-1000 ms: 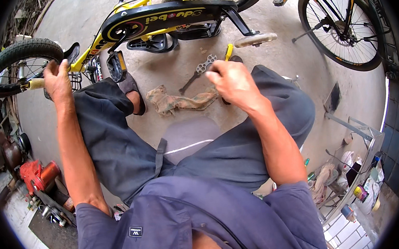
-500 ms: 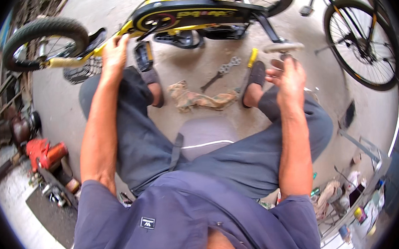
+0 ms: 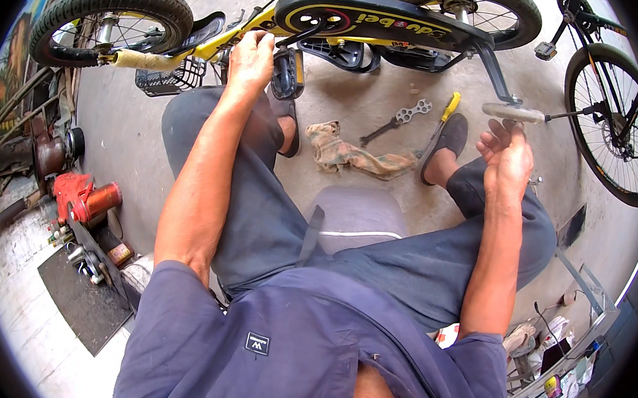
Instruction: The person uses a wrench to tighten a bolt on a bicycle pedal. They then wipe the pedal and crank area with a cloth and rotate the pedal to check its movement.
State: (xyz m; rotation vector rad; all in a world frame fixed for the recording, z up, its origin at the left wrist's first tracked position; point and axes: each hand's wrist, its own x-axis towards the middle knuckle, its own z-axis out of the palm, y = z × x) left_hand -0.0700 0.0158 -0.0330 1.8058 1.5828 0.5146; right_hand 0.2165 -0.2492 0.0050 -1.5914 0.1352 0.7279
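Observation:
A yellow child's bicycle (image 3: 230, 41) with a black chain guard (image 3: 380, 19) lies across the floor in front of me. My left hand (image 3: 250, 67) is closed round its yellow frame, just left of the black pedal (image 3: 288, 75). At the right, a pale training wheel (image 3: 513, 113) sits on the end of a black arm, seen nearly edge-on. Half-curled and apart, the fingers of my right hand (image 3: 507, 160) are at the near side of that wheel. Whether a small part lies behind the fingertips, I cannot make out.
Between my feet lie a camouflage cloth (image 3: 360, 155), a multi-hole wrench (image 3: 402, 119) and a yellow-handled tool (image 3: 449, 108). A larger bicycle (image 3: 609, 119) stands at the right. Red equipment (image 3: 86, 197) is at the left; a metal rack (image 3: 592, 294) is at the lower right.
The whole view has shifted, so the bicycle and both hands appear further right. My left hand stays on the frame. My right hand remains by the training wheel, its fingers slightly changed in pose.

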